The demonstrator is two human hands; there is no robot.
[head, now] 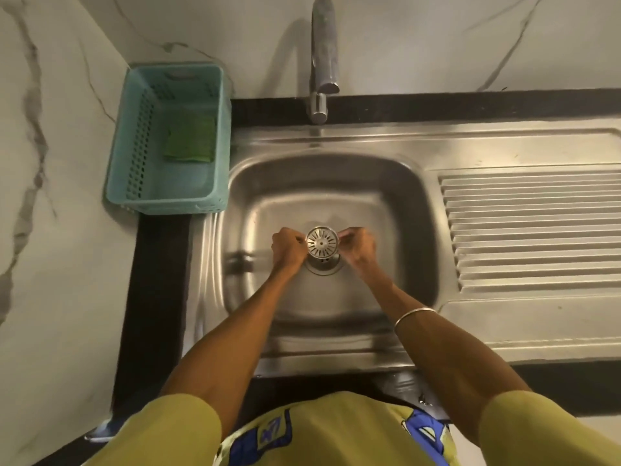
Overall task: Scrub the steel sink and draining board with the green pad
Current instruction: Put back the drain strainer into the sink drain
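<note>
The steel sink (396,203) fills the middle of the view, with its ribbed draining board (531,230) to the right. Both my hands are down in the bowl. My left hand (288,248) and my right hand (357,247) pinch the round slotted drain strainer (322,242) from either side, holding it just above the drain hole (323,264). The green pad (191,138) lies inside the teal plastic basket (134,156) to the left of the sink, away from both hands.
A chrome tap (323,58) rises from the back rim over the bowl. Black counter strips (158,297) border the sink at left and back. Marble wall panels (60,163) stand to the left and behind.
</note>
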